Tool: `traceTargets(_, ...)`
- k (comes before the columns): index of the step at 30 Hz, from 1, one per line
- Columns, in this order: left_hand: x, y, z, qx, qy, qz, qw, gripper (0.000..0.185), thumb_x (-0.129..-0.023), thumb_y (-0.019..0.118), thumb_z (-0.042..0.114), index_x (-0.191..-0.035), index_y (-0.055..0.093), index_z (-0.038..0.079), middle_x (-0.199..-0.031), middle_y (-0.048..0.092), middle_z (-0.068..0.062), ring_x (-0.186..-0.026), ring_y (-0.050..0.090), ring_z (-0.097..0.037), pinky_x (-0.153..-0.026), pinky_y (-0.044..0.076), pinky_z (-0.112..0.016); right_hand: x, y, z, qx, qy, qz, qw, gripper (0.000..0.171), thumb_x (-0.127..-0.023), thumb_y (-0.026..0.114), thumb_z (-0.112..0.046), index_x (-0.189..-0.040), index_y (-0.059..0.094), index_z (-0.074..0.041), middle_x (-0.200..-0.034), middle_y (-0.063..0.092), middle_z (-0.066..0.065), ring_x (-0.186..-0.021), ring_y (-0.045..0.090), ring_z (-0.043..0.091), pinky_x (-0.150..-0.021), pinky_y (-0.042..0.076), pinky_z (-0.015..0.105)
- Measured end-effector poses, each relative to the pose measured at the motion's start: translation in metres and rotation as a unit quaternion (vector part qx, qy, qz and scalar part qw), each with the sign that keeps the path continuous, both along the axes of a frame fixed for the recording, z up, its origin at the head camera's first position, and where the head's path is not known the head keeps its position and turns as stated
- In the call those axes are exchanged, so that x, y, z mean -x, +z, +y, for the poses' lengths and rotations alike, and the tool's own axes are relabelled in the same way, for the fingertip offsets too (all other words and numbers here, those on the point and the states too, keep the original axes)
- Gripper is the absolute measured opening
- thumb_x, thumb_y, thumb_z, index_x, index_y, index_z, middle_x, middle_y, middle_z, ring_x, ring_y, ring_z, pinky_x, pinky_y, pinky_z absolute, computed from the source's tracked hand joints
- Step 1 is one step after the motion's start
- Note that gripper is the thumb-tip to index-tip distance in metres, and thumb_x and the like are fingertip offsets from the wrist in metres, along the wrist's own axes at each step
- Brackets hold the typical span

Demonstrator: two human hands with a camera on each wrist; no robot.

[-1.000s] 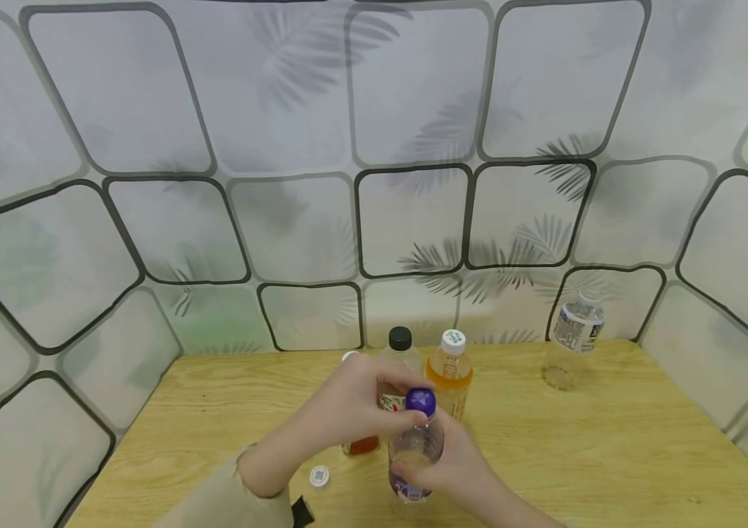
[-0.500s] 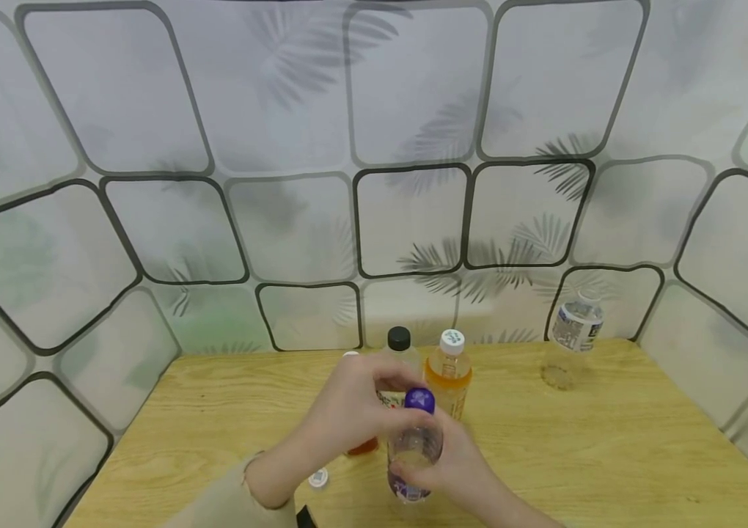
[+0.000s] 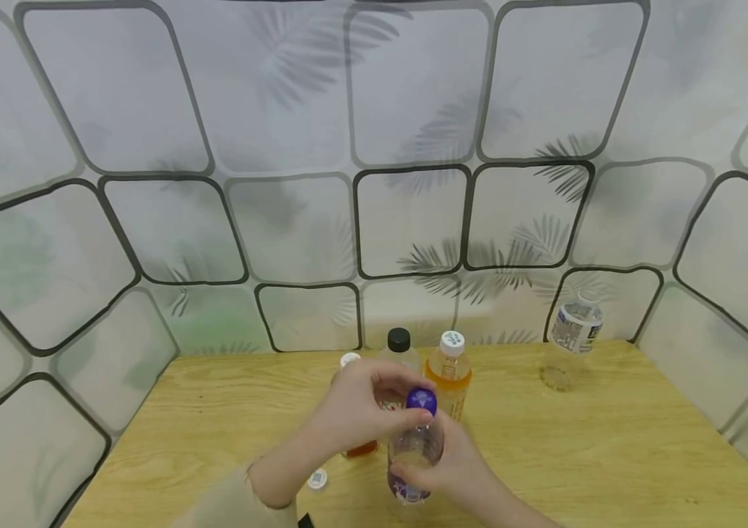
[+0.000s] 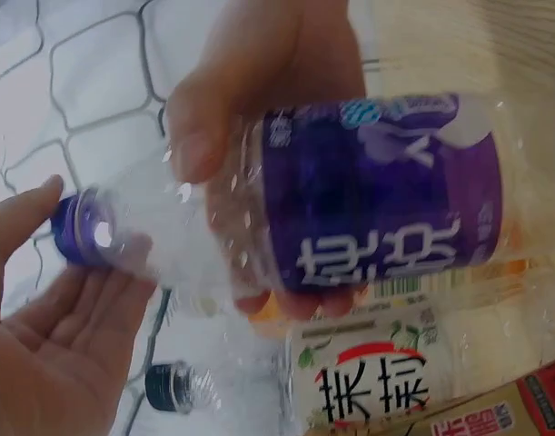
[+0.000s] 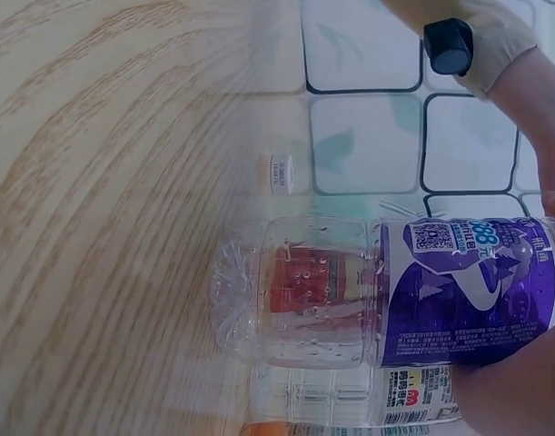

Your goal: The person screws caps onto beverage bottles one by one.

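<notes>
Gripping a clear plastic bottle with a purple label (image 4: 386, 195), low and centre in the head view, two hands are at work on one container. The left hand (image 3: 364, 407) has thumb and fingertips bent round the purple cap (image 3: 422, 400), which sits on the neck. The right hand (image 3: 443, 462) is wrapped round the body, thumb on the near side. Droplets mark the bottle's clear lower wall; whether its base touches the wooden table (image 3: 215, 411) cannot be told.

Close behind, at the centre, stand a black-capped bottle (image 3: 403, 358), clear at the shoulder, its fill level hidden by the left hand, and a white-capped bottle with orange contents (image 3: 448, 375) reaching the shoulder. A second white-capped bottle (image 3: 362, 449), largely covered by the left hand, shows red-brown at its foot; drink or label cannot be told. A clear bottle with a blue-and-white label (image 3: 575, 330) stands well apart at the right of the frame. One loose white cap (image 3: 317, 479) lies on the table at lower centre-left.
</notes>
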State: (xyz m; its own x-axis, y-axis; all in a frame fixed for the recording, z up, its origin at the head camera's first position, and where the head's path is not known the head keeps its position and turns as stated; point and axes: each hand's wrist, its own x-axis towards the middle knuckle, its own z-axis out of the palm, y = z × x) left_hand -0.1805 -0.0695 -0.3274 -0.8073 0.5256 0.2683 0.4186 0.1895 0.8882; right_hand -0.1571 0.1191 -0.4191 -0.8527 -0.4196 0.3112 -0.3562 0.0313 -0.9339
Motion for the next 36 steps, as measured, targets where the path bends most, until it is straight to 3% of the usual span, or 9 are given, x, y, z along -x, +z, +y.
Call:
traceTargets(5, -0.011, -0.009, 0.01, -0.01, 0.075, 0.048, 0.996, 0.029, -0.078, 0.096, 0.013, -0.102, 0.081, 0.006, -0.097, 0.081, -0.007, -0.086, 0.073, -0.002, -0.081, 0.063, -0.023, 0.001, -0.003, -0.002, 0.018, 0.02, 0.016, 1.0, 0.064, -0.084, 0.083, -0.002, -0.137, 0.052, 0.016, -0.122, 0.072, -0.001, -0.108, 0.07, 0.002, -0.097, 0.061, 0.027)
traceTargets(9, -0.007, -0.011, 0.01, -0.019, 0.07, 0.031, 0.9968, 0.026, -0.08, 0.094, 0.012, -0.102, 0.083, 0.003, -0.096, 0.082, -0.011, -0.083, 0.072, 0.001, -0.077, 0.063, -0.021, 0.001, -0.002, -0.002, 0.026, 0.029, 0.024, 0.999, 0.066, -0.085, 0.082, -0.003, -0.139, 0.048, 0.018, -0.124, 0.073, 0.012, -0.109, 0.07, 0.002, -0.096, 0.062, 0.028)
traceTargets(12, 0.0, -0.011, 0.006, -0.02, 0.029, -0.004, 0.9994, 0.029, -0.082, 0.092, 0.007, -0.108, 0.081, -0.001, -0.102, 0.082, -0.017, -0.084, 0.073, 0.004, -0.078, 0.063, -0.019, 0.001, 0.001, 0.0, -0.007, 0.004, 0.021, 1.0, 0.068, -0.086, 0.085, -0.008, -0.139, 0.05, 0.016, -0.128, 0.069, 0.029, -0.111, 0.07, 0.002, -0.096, 0.062, 0.026)
traceTargets(17, 0.014, -0.008, 0.001, -0.023, -0.084, -0.073, 0.9935, 0.03, -0.087, 0.084, -0.002, -0.116, 0.077, -0.006, -0.116, 0.079, -0.023, -0.096, 0.075, 0.0, -0.089, 0.063, -0.022, 0.0, 0.004, 0.001, -0.044, -0.017, -0.049, 0.998, 0.074, -0.086, 0.086, -0.013, -0.143, 0.047, 0.013, -0.135, 0.066, 0.026, -0.117, 0.071, 0.018, -0.098, 0.061, 0.026)
traceTargets(21, 0.017, -0.008, 0.003, -0.026, -0.13, -0.075, 0.9884, 0.027, -0.092, 0.078, -0.004, -0.118, 0.074, -0.009, -0.12, 0.076, -0.028, -0.101, 0.075, -0.004, -0.093, 0.063, -0.025, -0.001, 0.003, 0.002, -0.032, -0.018, -0.065, 0.997, 0.077, -0.086, 0.085, -0.011, -0.145, 0.044, 0.014, -0.137, 0.063, 0.027, -0.118, 0.07, 0.02, -0.098, 0.061, 0.027)
traceTargets(26, 0.004, -0.013, 0.01, -0.033, -0.022, -0.036, 0.9986, 0.027, -0.085, 0.088, 0.003, -0.109, 0.077, -0.004, -0.106, 0.079, -0.021, -0.089, 0.074, -0.001, -0.08, 0.062, -0.02, -0.001, 0.0, 0.001, -0.022, -0.018, 0.013, 1.0, 0.071, -0.084, 0.086, -0.008, -0.141, 0.049, 0.014, -0.131, 0.066, 0.03, -0.113, 0.068, 0.0, -0.097, 0.06, 0.023)
traceTargets(29, -0.003, -0.017, 0.014, -0.035, 0.048, -0.008, 0.9982, 0.028, -0.078, 0.093, 0.007, -0.101, 0.08, 0.0, -0.097, 0.08, -0.015, -0.081, 0.071, 0.001, -0.075, 0.061, -0.02, -0.001, -0.002, 0.0, 0.002, 0.004, 0.046, 0.999, 0.066, -0.085, 0.084, -0.003, -0.139, 0.051, 0.015, -0.126, 0.066, 0.034, -0.112, 0.068, -0.001, -0.097, 0.061, 0.025)
traceTargets(32, -0.005, -0.019, 0.014, -0.041, 0.061, 0.003, 0.9973, 0.026, -0.079, 0.093, 0.007, -0.101, 0.081, 0.0, -0.097, 0.081, -0.016, -0.079, 0.071, 0.002, -0.074, 0.062, -0.02, 0.0, -0.002, -0.001, 0.016, 0.016, 0.033, 0.999, 0.066, -0.085, 0.083, -0.003, -0.139, 0.049, 0.017, -0.126, 0.065, 0.036, -0.111, 0.069, 0.0, -0.096, 0.062, 0.026)
traceTargets(36, 0.001, -0.017, 0.011, -0.042, 0.022, -0.017, 0.9987, 0.028, -0.082, 0.09, 0.004, -0.107, 0.08, -0.005, -0.101, 0.081, -0.02, -0.081, 0.072, 0.004, -0.075, 0.062, -0.018, 0.0, 0.002, 0.0, -0.01, 0.0, -0.005, 1.0, 0.071, -0.085, 0.085, -0.008, -0.14, 0.048, 0.015, -0.131, 0.065, 0.033, -0.111, 0.068, -0.002, -0.097, 0.06, 0.023)
